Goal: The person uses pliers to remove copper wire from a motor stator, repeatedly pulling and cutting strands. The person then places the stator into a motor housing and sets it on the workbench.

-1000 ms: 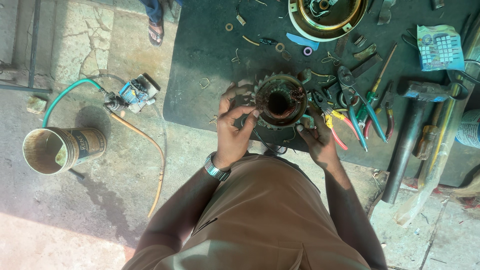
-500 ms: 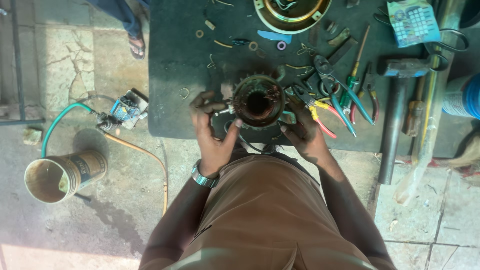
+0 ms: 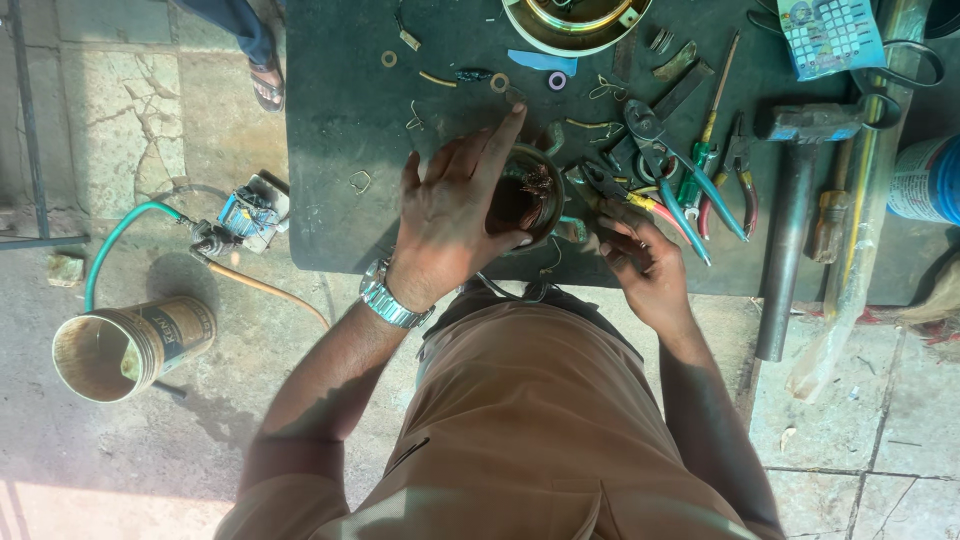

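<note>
A round motor stator with copper windings sits on a dark mat. My left hand, with a metal watch on its wrist, lies across the stator's top. Its fingers are spread, the forefinger points away from me, and the thumb hooks around the near rim. My right hand rests on the mat just right of the stator, fingers curled toward its edge. Whether those fingers grip anything is hidden.
Pliers, a screwdriver, a hammer and several small washers and clips lie on the mat. A round metal housing stands at the far edge. On the floor to the left are a tin can and another person's sandalled foot.
My left hand has moved from the stator's left side onto its top, covering most of it. My right hand has stayed at the right edge.
</note>
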